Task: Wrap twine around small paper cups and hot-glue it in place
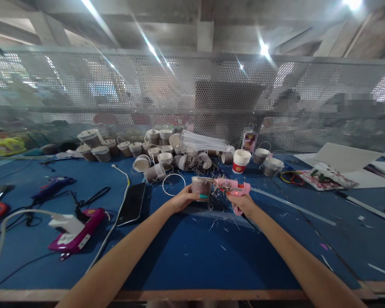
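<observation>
My left hand (183, 199) is closed around a small cup wrapped in greyish-brown cord (201, 186), with a teal patch low on its side. In my right hand (244, 204) is a pink hot glue gun (227, 184), its nozzle pointing left at the cup's upper side. Whether the nozzle touches the cup I cannot tell. A long clear glue stick (295, 206) sticks out of the gun's back end toward the right. Just left of the cup lies a white ring (173, 185). Loose cord scraps surround the gun.
Several cord-wrapped cups (154, 173) are heaped along the back beside white strips (205, 142). Red-and-white paper cups (241, 161) stand right of them. On the left lie a black phone (132, 203), a purple power strip (78, 231), cables and a blue glue gun (53, 187). A perforated metal screen (167, 94) rises behind.
</observation>
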`<state>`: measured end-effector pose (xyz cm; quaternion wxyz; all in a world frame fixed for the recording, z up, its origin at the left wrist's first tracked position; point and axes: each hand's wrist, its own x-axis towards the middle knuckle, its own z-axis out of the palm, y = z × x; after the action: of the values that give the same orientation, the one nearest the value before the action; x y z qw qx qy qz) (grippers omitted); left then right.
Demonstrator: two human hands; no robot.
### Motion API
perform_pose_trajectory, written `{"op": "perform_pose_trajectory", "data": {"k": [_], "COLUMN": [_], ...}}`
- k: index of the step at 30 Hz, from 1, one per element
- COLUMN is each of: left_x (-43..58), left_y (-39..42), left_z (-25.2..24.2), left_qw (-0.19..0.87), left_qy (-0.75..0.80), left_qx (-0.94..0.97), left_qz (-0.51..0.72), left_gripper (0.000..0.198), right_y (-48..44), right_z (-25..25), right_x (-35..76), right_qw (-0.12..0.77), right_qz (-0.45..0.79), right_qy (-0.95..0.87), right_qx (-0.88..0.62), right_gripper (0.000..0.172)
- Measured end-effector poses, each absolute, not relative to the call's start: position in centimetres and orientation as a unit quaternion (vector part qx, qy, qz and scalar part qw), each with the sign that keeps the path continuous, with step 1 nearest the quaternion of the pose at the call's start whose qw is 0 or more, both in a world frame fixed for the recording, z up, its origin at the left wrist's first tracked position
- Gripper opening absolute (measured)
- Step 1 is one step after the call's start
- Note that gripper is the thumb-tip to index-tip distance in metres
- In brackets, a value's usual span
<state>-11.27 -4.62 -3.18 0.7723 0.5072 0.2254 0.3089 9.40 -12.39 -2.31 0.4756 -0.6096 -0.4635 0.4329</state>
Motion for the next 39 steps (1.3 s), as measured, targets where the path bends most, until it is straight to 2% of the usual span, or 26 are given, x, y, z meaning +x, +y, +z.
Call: {"op": "perform_pose_trajectory", "data": {"k": [6,11,16,20,27,39], "left_x": [-11.4,-11.4,-11.5,-11.5,-11.7,-11.8], "left_y": [-4.6,-4.4,-4.6,-4.6,-4.6,-4.4], "left_z": [-3.1,-3.2,-2.9,-3.0,-2.8,-2.9], "left_qw": [0.773,0.779,0.783,0.787,0.789,0.801], "left_qy": [0.224,0.206,0.194,0.19,0.193,0.186], "left_qx": [0.519,0.51,0.51,0.508,0.519,0.495], "left_qz": [0.287,0.3,0.298,0.295,0.265,0.28], "left_gripper": [0.055,0.048,0.043,0.045,0.048,0.046], "right_y": [-12.4,-12.3,-12.5,-12.6,-12.5,-11.9], "right_z": [-2.4,-3.0,-2.8,-2.0,-1.6,-3.8], "right_x": [9.1,9.1,9.0,8.9,8.9,8.4], "right_qw": [0.505,0.498,0.492,0.527,0.529,0.511], "right_qz": [0.444,0.466,0.487,0.496,0.477,0.537], "right_qy": [-0.45,-0.453,-0.472,-0.487,-0.512,-0.482], "right_qx": [-0.587,-0.574,-0.545,-0.49,-0.48,-0.468], "right_gripper": [0.028,0.026,0.01,0.022,0.018,0.021]}}
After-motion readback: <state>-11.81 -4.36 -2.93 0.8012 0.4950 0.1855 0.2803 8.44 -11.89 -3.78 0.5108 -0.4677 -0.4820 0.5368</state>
